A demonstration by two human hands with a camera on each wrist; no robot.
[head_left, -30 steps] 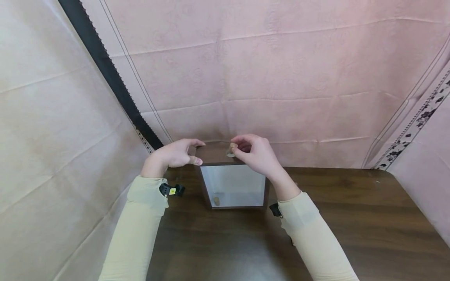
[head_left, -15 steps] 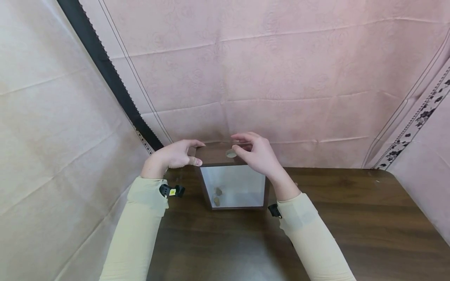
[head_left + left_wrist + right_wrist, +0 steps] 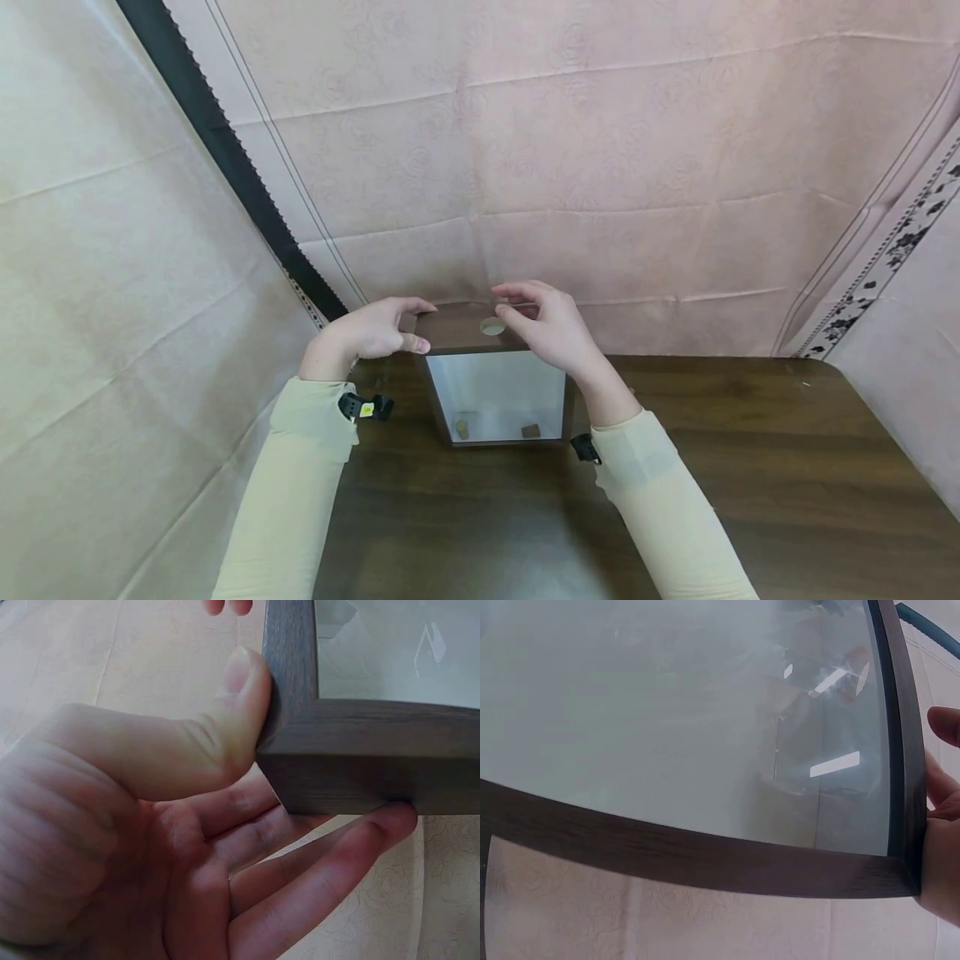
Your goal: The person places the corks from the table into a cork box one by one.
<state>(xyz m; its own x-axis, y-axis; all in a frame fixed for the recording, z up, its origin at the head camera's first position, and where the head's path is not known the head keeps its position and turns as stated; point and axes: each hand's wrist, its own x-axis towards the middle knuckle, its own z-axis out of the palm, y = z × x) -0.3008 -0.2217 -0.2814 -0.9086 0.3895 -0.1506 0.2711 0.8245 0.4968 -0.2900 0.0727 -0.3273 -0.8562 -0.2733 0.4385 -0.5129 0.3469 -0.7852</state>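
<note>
Reader: Where does the box stand, and what does it contain?

Author: The brown-framed box rests on the wood-grained tabletop, before the pale cloth hung behind it. Through its glass pane, two small pieces are visible low inside: a tan piece near the box's left end and a squarish brown piece towards its right end. The round hole pierces the box's top.

Reader: How are the hands disposed?

Author: The left hand grips the box's left end, thumb against the front edge of the frame, fingers spread, reaching over the top. The right hand is poised over the box's top, just beside the hole, with a gap between thumb and forefinger. Its remaining fingers are partly hidden; whether they are pressed together, or touch the box, cannot be told.

Reader: And the black wristbands?

Author: One appears at each sleeve cuff, either side of the box.
</note>
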